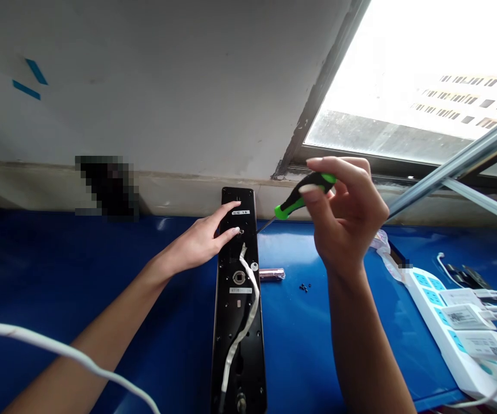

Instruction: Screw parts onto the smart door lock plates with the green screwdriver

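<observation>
Head camera view looks down on a blue counter (102, 259) backed by a white plastered wall (153, 86) with a beige skirting band (179, 198) along the counter's rear edge. Two blue tape marks (30, 86) sit on the wall at upper left, and a dark pixelated patch (108, 187) covers part of the wall base. A window (404, 75) occupies the upper right corner, with a building (468, 98) visible outside, and metal rails (459, 161) cross in front of it. A black door-lock panel (231, 305) lies lengthwise from the rear edge toward the front edge, carrying a white ribbon cable (248, 299). The left hand (199, 241) rests on its upper end, fingers spread. The right hand (343, 218) pinches a green-and-black screwdriver (302, 195) above the counter, its shaft tip at the panel's right edge. A small metal cylinder (271, 274) and loose black screws (304, 287) lie right of the panel. A white power strip (432, 296) with plugged-in chargers (466, 316) occupies the right edge, and a white cable (54, 345) crosses the lower left corner.
</observation>
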Demonstrator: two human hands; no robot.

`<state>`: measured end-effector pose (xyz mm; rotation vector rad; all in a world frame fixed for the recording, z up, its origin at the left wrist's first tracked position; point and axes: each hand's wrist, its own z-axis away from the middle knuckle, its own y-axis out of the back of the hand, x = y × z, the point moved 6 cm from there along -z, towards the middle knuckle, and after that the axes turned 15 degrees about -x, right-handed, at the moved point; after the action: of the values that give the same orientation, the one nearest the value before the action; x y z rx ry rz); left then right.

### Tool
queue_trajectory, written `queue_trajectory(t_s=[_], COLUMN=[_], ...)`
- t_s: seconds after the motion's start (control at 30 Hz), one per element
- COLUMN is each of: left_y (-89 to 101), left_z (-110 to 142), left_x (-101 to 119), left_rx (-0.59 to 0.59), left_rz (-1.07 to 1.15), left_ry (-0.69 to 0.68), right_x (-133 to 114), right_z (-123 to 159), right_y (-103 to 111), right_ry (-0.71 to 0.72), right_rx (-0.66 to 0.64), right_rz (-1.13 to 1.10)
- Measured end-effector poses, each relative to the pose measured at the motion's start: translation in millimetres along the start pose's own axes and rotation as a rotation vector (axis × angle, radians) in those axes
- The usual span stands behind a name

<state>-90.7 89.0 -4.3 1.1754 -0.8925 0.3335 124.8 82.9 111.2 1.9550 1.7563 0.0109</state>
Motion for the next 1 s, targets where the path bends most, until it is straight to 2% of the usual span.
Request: queue_trajectory(t_s=[0.17,0.37,0.57,0.63,0.73,0.8,0.87,1.0], left_y=[0.2,-2.2,-4.1,-4.0,-3.6,-2.8,-1.9,4.8], left_z=[0,0,0,1,1,2,4,10], left_x=[2,1,-3,-3,-2,-1,1,10], left_rx=[0.001,-0.019,-0.081,-0.081,-0.070,-0.067,-0.077,-0.038], left_rz=[-0.035,-0.110,-0.162,-0.163,-0.166,-0.158,-0.148,-0.218], left_ry=[-0.002,-0.010,0.059,0.051,0.043,0.039,0.028,-0.002], right_x=[-4,2,-1,-2,-3,-3,-3,-4], right_z=[-3,1,1,1,2,2,1,0], right_y=[-10,-4,-14,-12,-4,0,0,-7], right_ry=[-0.016,-0.023,-0.047,-0.016,0.042,0.031,0.006,-0.035], right_rx=[-0.158,-0.047,-0.209,-0.179,-0.066,-0.026,-0.061,-0.229], right_rz=[-0.174,-0.042,-0.146,-0.124,-0.023,0.032,0.015,-0.087])
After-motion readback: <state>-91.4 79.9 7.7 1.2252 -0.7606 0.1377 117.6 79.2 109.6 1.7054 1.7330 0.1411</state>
